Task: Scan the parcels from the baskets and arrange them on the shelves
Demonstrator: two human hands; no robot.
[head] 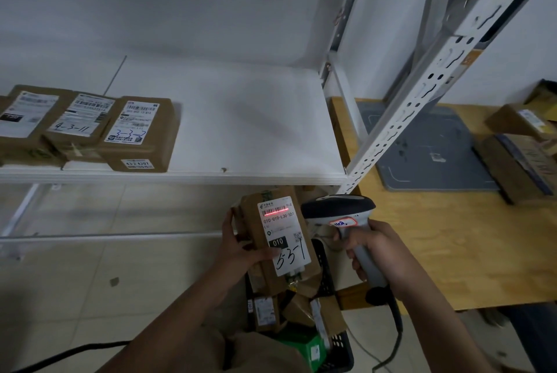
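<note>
Gripping a brown parcel [251, 219] over what looks like a black basket [340, 351], left hand [241, 249] holds its label [284, 237] under the red line of the scanner [340, 210] clasped in right hand [372, 247].

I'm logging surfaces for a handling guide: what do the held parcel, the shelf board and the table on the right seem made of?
Held parcel: brown cardboard, matt, folded edges and tape; white paper label stuck on. Shelf board: smooth white sheet, perhaps painted or laminated; core hidden. Table: pale wood, likely plywood, grain visible, dull finish.
</note>
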